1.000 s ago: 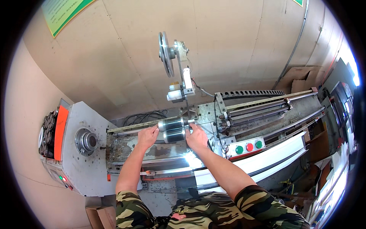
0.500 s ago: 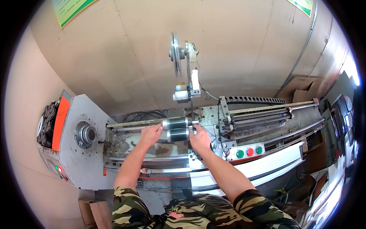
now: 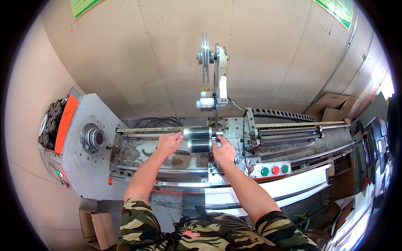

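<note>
Two shiny metal rollers lie one behind the other across the middle of the machine. At the left end of the far roller (image 3: 197, 133), my left hand (image 3: 169, 143) is closed, its fingertips against the rim. My right hand (image 3: 224, 150) is at the right ends of the pair, its index finger on the short shaft of the far roller and its thumb beside the near roller (image 3: 200, 146). Part of the right-hand grip is hidden behind the fingers. Behind the rollers rises an upright arm with a pulley wheel (image 3: 205, 57) and white fittings (image 3: 205, 103).
A grey headstock with a round chuck (image 3: 92, 138) stands at the left. Right of my right hand is a button box (image 3: 272, 169) with green and red buttons. Rails (image 3: 167, 170) run along the bed; a white sheet-covered ledge (image 3: 301, 181) is in front. A cardboard box (image 3: 97, 229) sits lower left.
The view has shifted slightly, so the upright arm and rollers appear farther right. Both hands stay at the ends of the rollers, with little change in their grip.
</note>
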Action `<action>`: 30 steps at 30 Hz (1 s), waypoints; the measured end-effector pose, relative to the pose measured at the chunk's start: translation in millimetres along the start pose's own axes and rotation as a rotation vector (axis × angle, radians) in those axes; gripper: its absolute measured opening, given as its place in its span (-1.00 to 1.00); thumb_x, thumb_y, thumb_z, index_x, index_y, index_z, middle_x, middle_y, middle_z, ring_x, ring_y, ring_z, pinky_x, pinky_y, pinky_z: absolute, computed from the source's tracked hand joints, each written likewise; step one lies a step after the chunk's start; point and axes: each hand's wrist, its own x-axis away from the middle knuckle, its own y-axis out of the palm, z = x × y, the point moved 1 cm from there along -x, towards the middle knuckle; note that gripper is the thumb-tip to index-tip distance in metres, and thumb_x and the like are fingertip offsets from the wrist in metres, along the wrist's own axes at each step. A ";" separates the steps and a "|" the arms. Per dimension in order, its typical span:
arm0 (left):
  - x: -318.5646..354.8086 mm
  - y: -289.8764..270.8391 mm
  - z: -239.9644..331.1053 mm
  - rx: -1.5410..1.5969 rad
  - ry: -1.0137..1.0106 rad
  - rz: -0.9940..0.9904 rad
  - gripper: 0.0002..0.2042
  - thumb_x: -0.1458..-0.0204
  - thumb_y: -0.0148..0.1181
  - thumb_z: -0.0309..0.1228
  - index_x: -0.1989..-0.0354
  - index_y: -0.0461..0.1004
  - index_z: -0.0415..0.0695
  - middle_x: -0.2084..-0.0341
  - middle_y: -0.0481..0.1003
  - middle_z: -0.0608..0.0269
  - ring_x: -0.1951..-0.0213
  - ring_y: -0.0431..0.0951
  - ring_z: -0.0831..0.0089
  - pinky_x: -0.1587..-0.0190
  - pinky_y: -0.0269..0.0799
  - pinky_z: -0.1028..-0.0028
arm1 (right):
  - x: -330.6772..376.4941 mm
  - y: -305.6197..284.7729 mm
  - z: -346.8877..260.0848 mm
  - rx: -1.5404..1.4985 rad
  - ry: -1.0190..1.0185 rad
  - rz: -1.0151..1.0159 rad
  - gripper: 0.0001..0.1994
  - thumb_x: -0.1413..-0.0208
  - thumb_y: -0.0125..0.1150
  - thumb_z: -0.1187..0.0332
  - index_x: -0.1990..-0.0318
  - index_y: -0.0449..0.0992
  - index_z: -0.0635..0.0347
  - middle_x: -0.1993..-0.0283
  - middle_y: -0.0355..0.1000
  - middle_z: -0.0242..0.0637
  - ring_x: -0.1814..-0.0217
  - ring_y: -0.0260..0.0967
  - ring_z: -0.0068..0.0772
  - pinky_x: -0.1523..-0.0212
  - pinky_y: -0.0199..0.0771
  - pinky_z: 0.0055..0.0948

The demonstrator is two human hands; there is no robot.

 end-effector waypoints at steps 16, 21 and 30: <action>-2.3 2.0 4.9 -0.013 0.002 0.012 -0.69 -0.24 -0.01 -0.17 -0.03 0.57 0.06 0.33 0.62 0.04 0.25 0.61 -0.02 0.21 0.48 0.04 | -4.1 1.7 6.6 0.012 -0.018 0.026 -0.59 -0.16 0.21 0.13 -0.13 0.54 0.03 -0.11 0.50 -0.01 -0.13 0.46 0.13 -0.11 0.44 -0.02; -3.0 -1.5 8.6 -0.010 -0.013 -0.016 -0.67 -0.23 0.00 -0.16 -0.05 0.57 0.05 0.33 0.62 0.04 0.25 0.61 -0.03 0.20 0.48 0.03 | -4.0 -2.3 5.0 0.008 0.000 0.007 -0.59 -0.16 0.20 0.14 -0.13 0.54 0.04 -0.11 0.50 -0.02 -0.12 0.46 0.13 -0.11 0.45 -0.02; -4.0 -1.3 11.8 -0.003 -0.020 -0.015 -0.65 -0.22 0.00 -0.16 -0.06 0.57 0.01 0.30 0.62 0.04 0.22 0.61 0.00 0.18 0.47 0.05 | -3.0 -6.3 2.6 0.013 -0.007 0.022 -0.63 -0.17 0.20 0.15 -0.09 0.55 0.05 -0.10 0.50 -0.04 -0.11 0.46 0.12 -0.10 0.45 -0.02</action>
